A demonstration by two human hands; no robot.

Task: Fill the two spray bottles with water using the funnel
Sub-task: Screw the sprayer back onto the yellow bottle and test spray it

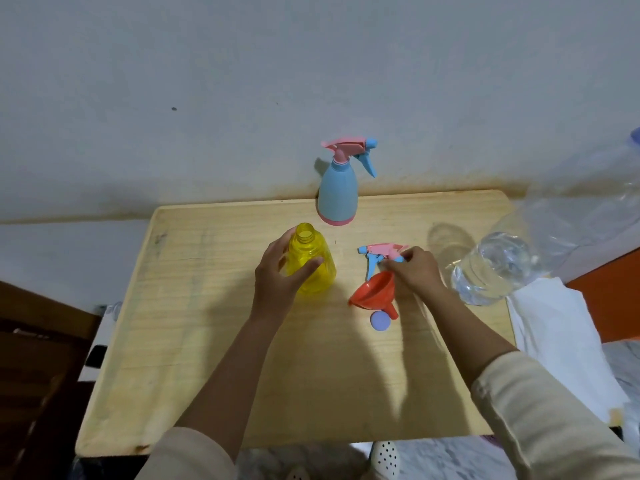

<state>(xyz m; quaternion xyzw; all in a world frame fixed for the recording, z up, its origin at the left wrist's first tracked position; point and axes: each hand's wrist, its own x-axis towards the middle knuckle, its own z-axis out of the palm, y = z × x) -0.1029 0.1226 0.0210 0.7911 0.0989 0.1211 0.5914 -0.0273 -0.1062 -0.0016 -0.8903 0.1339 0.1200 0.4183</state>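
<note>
A yellow spray bottle stands uncapped on the wooden table, and my left hand wraps around its left side. Its pink-and-blue spray head lies on the table to the right, with my right hand pinching its rear end. A red funnel lies on its side just below that spray head, spout pointing toward me. A blue spray bottle with its pink trigger head on stands upright at the table's far edge. A large clear water bottle lies tilted at the right.
A small purple cap lies beside the funnel's spout. White cloth covers the table's right edge. A plain wall rises right behind the table. Dark wooden furniture stands to the left.
</note>
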